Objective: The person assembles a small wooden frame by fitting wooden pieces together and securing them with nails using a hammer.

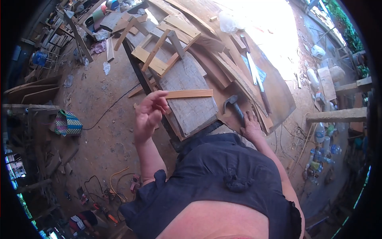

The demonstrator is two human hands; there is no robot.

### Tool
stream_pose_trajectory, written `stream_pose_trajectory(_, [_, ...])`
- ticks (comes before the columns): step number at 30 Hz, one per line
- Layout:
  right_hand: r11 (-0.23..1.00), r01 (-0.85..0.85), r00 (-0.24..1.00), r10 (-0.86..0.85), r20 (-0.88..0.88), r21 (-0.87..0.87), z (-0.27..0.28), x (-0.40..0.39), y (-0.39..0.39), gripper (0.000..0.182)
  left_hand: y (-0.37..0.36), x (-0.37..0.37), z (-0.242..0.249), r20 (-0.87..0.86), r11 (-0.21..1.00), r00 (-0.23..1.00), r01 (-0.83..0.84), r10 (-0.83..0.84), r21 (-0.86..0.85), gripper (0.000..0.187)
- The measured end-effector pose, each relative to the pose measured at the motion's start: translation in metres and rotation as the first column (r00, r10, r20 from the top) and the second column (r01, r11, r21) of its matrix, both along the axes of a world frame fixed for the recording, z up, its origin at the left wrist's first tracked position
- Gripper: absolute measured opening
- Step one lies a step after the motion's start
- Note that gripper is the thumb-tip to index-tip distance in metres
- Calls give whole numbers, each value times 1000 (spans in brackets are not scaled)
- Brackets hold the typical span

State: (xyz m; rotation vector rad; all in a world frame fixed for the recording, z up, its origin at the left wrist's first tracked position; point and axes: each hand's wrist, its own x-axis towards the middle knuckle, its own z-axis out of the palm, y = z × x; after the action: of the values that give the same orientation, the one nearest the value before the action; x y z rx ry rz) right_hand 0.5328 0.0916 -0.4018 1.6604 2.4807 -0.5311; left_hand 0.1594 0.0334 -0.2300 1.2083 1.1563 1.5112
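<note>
My left hand (148, 116) is raised at the near left side of the bench, its fingers curled at the end of a narrow wooden strip (190, 94). The strip stretches to the right above a worn grey board (193, 113). A claw hammer (234, 106) with a dark handle lies to the right of that board. Beside the handle's near end, my right hand (251, 126) rests with its fingers stretched out, touching or nearly touching the hammer. Beyond the strip stands a joined frame of light wood (159, 59).
Long planks (230, 71) run along the right of the bench, with a handsaw (254, 71) on them. A woven basket (68, 122) sits on the floor at left. Cords and power tools (105, 199) lie at lower left. Plastic bottles (324, 153) stand at right.
</note>
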Motion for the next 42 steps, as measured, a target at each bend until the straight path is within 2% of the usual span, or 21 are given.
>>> stream_pose_trajectory(1, [1000, -1, 1000, 1, 2, 0, 2, 0, 1, 71, -1, 9, 26, -135, 974, 975, 193, -177, 118, 77])
stream_pose_trajectory(2, [1000, 3, 1000, -3, -7, -15, 4, -1, 2, 72, 3, 24, 47, -252, 872, 911, 392, -325, 293, 88])
stream_pose_trajectory(3, [1000, 5, 1000, -5, -17, -30, 5, -2, 3, 73, 5, 39, 69, -380, 691, 766, 637, -519, 342, 98])
stream_pose_trajectory(5, [1000, -5, 1000, 5, -10, -22, 5, -3, 3, 73, 7, 73, 105, -573, 403, 498, 867, -651, 295, 104])
stream_pose_trajectory(7, [1000, -5, 1000, 5, -12, -14, 3, -2, 4, 74, 5, 101, 115, -586, 181, 310, 946, -748, 269, 108])
stream_pose_trajectory(8, [1000, -5, 1000, 4, -17, -3, 2, -1, 4, 74, 0, 116, 111, -586, 176, 300, 949, -753, 261, 108])
stream_pose_trajectory(10, [1000, -2, 1000, 3, -30, 4, 2, 1, 2, 74, 5, 143, 125, -654, 174, 481, 861, -584, 478, 83])
stream_pose_trajectory(11, [1000, -2, 1000, 3, -26, 4, 4, 2, 2, 74, 12, 133, 136, -670, 24, 198, 965, -715, 259, 88])
stream_pose_trajectory(14, [1000, -7, 1000, 8, -25, 8, 3, 2, 3, 75, 18, 146, 136, -603, 4, 136, 976, -786, 216, 96])
stream_pose_trajectory(20, [998, -59, 996, 59, -61, 3, 3, 14, 8, 75, 47, 179, 118, -539, -58, 18, 991, -842, 123, 94])
stream_pose_trajectory(26, [992, -128, 985, 127, -117, -1, -1, 20, 15, 76, 47, 196, 142, -493, -7, 38, 996, -869, 89, 85])
stream_pose_trajectory(28, [989, -147, 982, 146, -123, -1, -1, 22, 15, 76, 44, 204, 144, -620, -47, 49, 989, -783, 138, 97])
stream_pose_trajectory(30, [988, -153, 979, 153, -132, 10, -1, 23, 14, 76, 42, 204, 136, -524, -27, 72, 984, -849, 178, 101])
stream_pose_trajectory(33, [986, -160, 975, 166, -145, 51, -5, 27, 15, 76, 52, 204, 132, -597, 148, 117, 989, -794, -4, 82])
stream_pose_trajectory(34, [984, -164, 973, 173, -151, 75, -8, 27, 14, 76, 54, 202, 125, -655, 313, 246, 949, -714, 15, 80])
stream_pose_trajectory(35, [932, -148, 976, 191, -101, 330, -14, 25, 6, 77, 58, 198, 118, -623, 413, 321, 911, -713, -4, 79])
stream_pose_trajectory(36, [932, -146, 975, 192, -109, 333, -19, 27, 9, 77, 63, 194, 108, -591, 506, 394, 862, -704, -27, 77])
stream_pose_trajectory(38, [986, -154, 979, 144, -141, -58, 9, 25, 17, 75, 68, 180, 66, -520, 661, 512, 737, -684, -144, 80])
stream_pose_trajectory(39, [989, -140, 970, 146, -196, 45, 9, 26, 16, 61, 70, 171, 43, -537, 749, 557, 614, -634, -249, 81])
stream_pose_trajectory(40, [990, -136, 971, 142, -193, 46, 18, 28, 20, 61, 70, 163, 23, -563, 814, 591, 470, -577, -341, 82])
stream_pose_trajectory(42, [946, -76, 897, -73, -435, -315, 55, 28, 37, 43, 61, 148, -10, -803, 831, 282, -33, -525, -555, 89])
